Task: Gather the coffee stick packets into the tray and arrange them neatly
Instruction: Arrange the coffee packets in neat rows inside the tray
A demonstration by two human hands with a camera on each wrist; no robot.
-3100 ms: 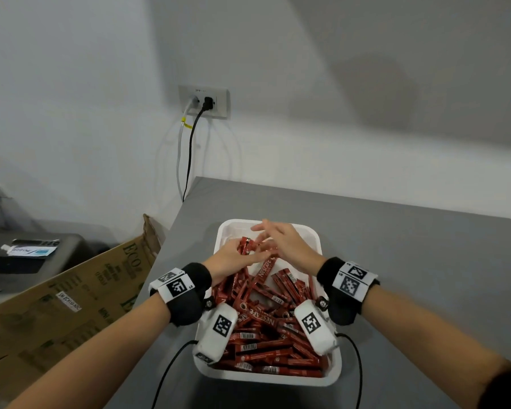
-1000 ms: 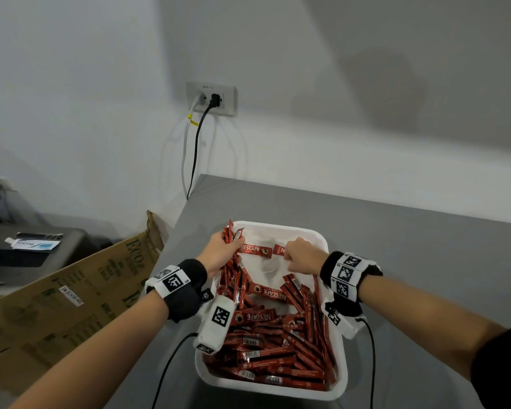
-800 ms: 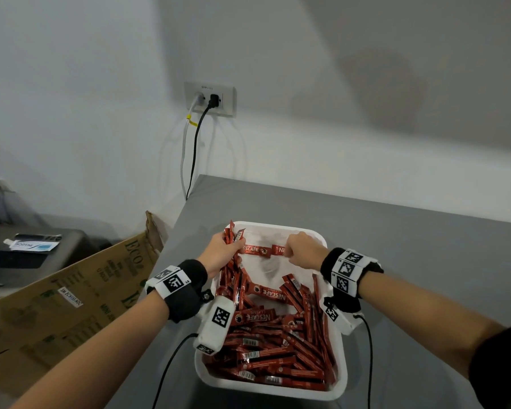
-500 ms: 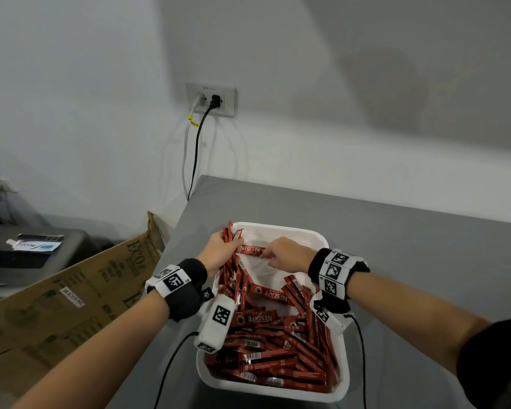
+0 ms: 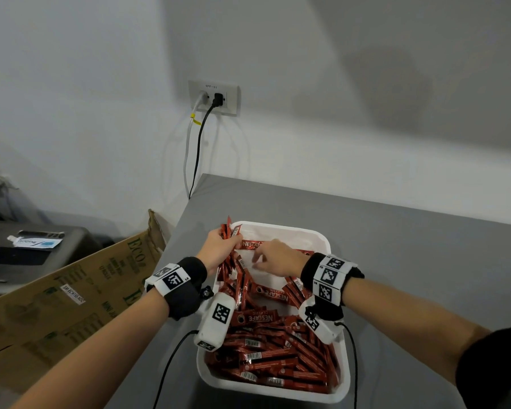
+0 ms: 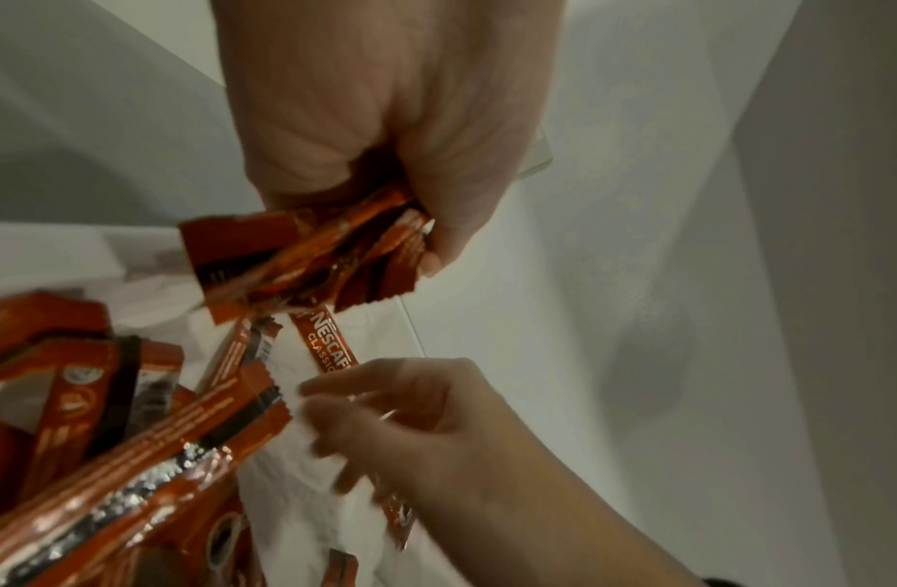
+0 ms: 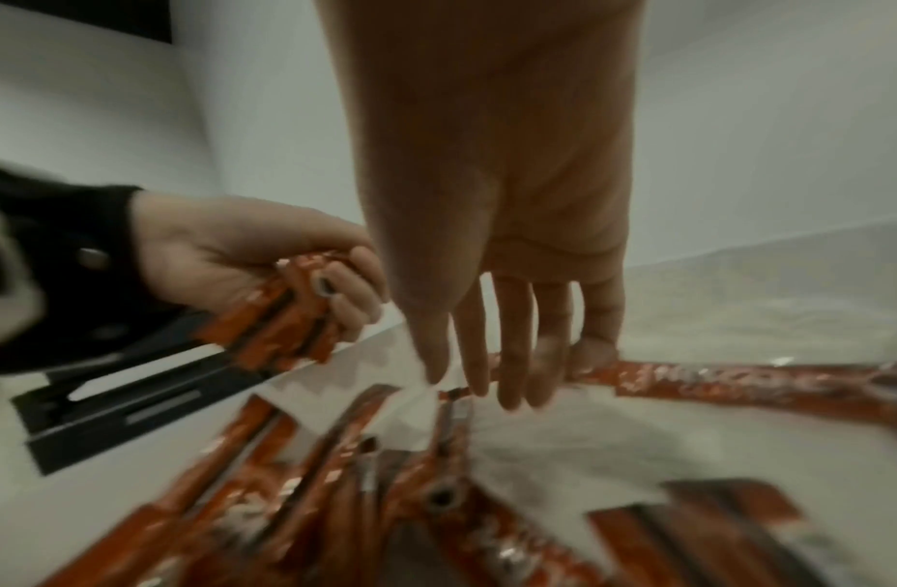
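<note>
A white tray [image 5: 322, 240] on the grey table holds a loose pile of red coffee stick packets [image 5: 278, 349] in its near half. At the tray's far left corner my left hand [image 5: 222, 243] grips an upright bundle of packets [image 5: 228, 228], also seen in the left wrist view as the bundle [image 6: 310, 254]. One single packet [image 5: 251, 245] lies crosswise along the far end. My right hand [image 5: 261, 258] hovers over it with fingers [image 7: 516, 357] straight and hanging down, tips at that packet [image 7: 713, 377]. Whether they touch it is unclear.
The grey table [image 5: 410, 261] runs right and back to the wall. A cardboard box [image 5: 71, 290] leans beside its left edge, with a dark bin [image 5: 27, 255] behind. A wall socket [image 5: 214, 97] with two plugged cables sits above the corner. Wrist camera cables trail near the tray.
My right hand slid left along the crosswise packet toward my left hand, and its fingers went from curled to straight. My left hand kept its bundle in the same corner.
</note>
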